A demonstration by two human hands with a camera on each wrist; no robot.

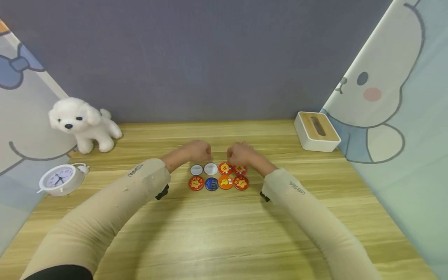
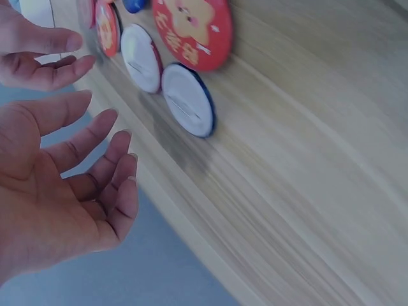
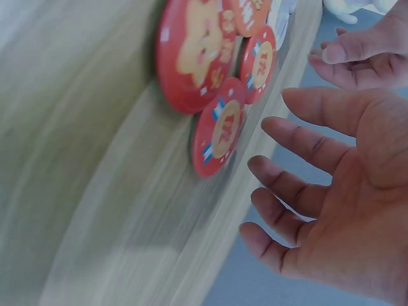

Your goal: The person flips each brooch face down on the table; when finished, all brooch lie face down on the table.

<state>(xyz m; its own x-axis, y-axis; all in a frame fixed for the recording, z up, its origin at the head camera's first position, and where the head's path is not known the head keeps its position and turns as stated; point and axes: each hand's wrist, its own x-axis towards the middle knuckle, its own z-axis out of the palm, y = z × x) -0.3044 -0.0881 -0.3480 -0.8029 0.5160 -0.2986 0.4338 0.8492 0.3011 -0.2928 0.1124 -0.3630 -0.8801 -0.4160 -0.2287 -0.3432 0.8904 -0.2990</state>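
Several round pin badges lie in two rows on the wooden table. In the back row, two white-backed badges [image 1: 210, 168] lie face down with their pins showing, beside two red badges [image 1: 225, 168]. The front row has a red star badge [image 1: 196, 183], a blue badge [image 1: 211, 184], an orange thumbs-up badge [image 1: 225, 182] and another red star badge [image 1: 241, 182]. My left hand [image 1: 200, 151] hovers just behind the white-backed pair, fingers loosely bent and holding nothing. Behind the red pair hangs my right hand [image 1: 240, 153], its fingers [image 3: 299, 140] relaxed, likewise without anything in them.
A white plush dog [image 1: 85, 122] stands at the back left, with a white alarm clock [image 1: 62, 179] in front of it. At the back right sits a tissue box [image 1: 316, 131] with a wooden lid. A grey panel [image 1: 210, 62] rises behind the table.
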